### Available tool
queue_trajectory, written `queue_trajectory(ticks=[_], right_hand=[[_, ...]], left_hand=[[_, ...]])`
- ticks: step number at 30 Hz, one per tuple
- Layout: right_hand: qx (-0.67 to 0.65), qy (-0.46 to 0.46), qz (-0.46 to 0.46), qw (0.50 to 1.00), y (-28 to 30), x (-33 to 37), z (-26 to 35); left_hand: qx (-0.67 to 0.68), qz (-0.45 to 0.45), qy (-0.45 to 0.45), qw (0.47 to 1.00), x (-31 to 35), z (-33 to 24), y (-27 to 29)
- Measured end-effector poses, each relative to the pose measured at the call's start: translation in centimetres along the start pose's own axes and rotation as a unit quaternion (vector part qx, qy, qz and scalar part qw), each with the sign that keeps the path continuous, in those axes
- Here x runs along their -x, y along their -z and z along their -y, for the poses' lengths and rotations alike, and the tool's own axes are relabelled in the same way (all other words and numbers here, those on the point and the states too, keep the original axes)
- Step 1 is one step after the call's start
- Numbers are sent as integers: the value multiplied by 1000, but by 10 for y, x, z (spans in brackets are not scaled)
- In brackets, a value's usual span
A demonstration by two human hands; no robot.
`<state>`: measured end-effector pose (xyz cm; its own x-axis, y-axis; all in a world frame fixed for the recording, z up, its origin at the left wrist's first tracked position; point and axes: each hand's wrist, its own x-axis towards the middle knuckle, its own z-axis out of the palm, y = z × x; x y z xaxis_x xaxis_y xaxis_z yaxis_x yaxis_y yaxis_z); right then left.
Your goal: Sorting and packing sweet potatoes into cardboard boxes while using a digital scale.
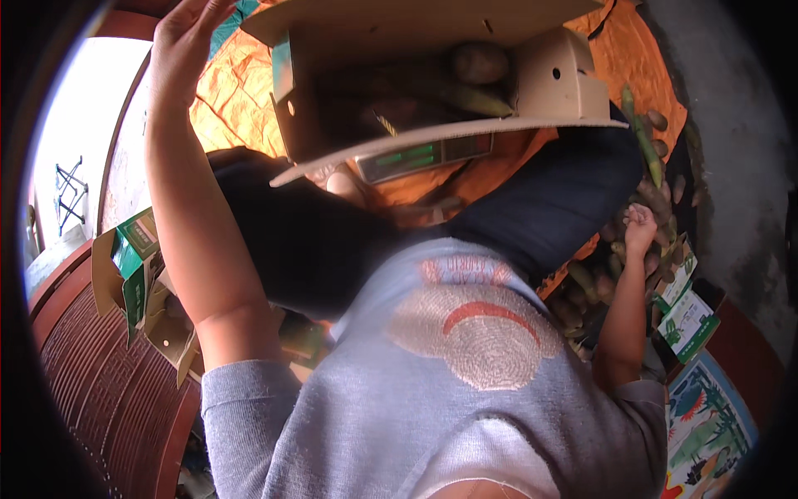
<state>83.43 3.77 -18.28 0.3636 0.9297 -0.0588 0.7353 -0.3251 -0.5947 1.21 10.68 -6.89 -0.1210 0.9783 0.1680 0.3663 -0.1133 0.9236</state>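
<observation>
An open cardboard box (555,79) stands in front of me, its near flap (465,126) folded out toward me. Inside lie a rounded brown root vegetable (480,63) and a long greenish one (478,98), with others in shadow. My left hand (184,46) is raised beyond the box's left side, fingers stretched out and partly cut off by the frame's top edge. Far to the right, my right hand (640,224) rests at a pile of brown root vegetables (586,283), its fingers curled; whatever they hold is hidden.
Under the box flap sits a digital scale (399,162) with a lit green display. Orange sheeting (229,96) covers the floor. A long green vegetable (644,137) lies right of my knee. Green-and-white cartons (688,312) stand at right, another open carton (133,266) at left.
</observation>
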Motion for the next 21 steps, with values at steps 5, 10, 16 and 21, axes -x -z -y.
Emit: queue_trajectory(ticks=[5, 10, 16, 21], right_hand=[[85, -43, 55, 994, -32, 63, -91], [-6, -262, 87, 961, -10, 86, -190], [90, -242, 140, 956, -39, 84, -115], [88, -232, 107, 963, -29, 69, -110]], left_hand=[[-22, -153, 25, 988, 12, -20, -29], [61, -77, 81, 992, -4, 35, -15], [23, -103, 146, 984, 9, 4, -19], [25, -104, 150, 983, 2, 7, -31]])
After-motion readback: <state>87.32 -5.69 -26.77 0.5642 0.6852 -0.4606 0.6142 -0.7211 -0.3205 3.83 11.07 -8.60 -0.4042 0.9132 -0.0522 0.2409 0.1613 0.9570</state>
